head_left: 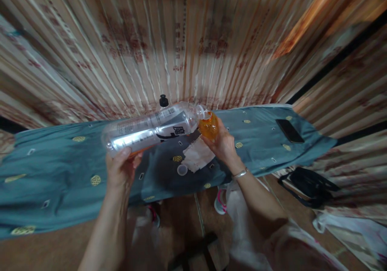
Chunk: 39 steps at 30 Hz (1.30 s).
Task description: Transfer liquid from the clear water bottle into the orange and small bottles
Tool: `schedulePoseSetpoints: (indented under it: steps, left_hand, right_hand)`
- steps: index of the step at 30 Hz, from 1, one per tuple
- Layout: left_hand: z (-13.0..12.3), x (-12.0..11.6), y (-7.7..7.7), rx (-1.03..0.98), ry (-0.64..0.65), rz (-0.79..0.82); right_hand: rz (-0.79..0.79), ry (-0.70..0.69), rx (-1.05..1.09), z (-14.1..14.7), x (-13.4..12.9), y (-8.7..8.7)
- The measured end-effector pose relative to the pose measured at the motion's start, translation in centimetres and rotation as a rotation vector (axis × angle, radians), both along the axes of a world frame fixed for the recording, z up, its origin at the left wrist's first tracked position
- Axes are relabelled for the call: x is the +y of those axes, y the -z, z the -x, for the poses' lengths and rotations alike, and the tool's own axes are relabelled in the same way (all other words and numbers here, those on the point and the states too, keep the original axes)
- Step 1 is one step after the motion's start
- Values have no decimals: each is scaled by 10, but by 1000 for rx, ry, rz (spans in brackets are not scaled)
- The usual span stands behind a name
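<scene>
A large clear plastic bottle point(148, 128) lies almost level in the air, its base toward the left and its neck toward the right. My left hand point(122, 168) is closed around the lower side near the base. At the neck, the mouth meets the top of a small orange bottle point(208, 126), which my right hand point(223, 142) grips from the right. Whether liquid passes between them I cannot tell. Below lie a crumpled white paper point(198, 155) and a small round translucent cap point(182, 169). A black cap point(163, 100) stands behind the large bottle.
A teal patterned cloth point(69, 194) covers the long table. Toward its right end lies a black phone-like slab point(289, 131). Patterned curtains point(169, 41) hang close behind. A black bag point(311, 186) sits at lower right, beyond the table's edge.
</scene>
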State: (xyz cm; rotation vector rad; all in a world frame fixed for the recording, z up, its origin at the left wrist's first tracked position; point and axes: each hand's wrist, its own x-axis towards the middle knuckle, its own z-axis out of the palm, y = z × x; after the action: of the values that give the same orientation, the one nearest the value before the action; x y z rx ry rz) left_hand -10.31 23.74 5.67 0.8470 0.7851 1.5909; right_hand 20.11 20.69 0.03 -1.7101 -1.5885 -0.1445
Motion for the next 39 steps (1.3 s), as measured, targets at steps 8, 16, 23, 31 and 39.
schedulePoseSetpoints:
  steps: [8, 16, 23, 31, 39]
  left_hand:
    - [-11, 4, 3, -10, 15, 108]
    - [-22, 7, 11, -27, 71, 141]
    - [-37, 7, 13, -30, 141, 102]
    - [-50, 7, 18, -24, 180, 111]
    - [-56, 4, 28, -41, 221, 138]
  right_hand:
    - [34, 22, 18, -5, 1, -1]
    - [101, 83, 110, -9, 1, -8]
    - [133, 126, 154, -14, 1, -15]
    - [105, 148, 208, -22, 3, -14]
    - [116, 164, 225, -25, 6, -12]
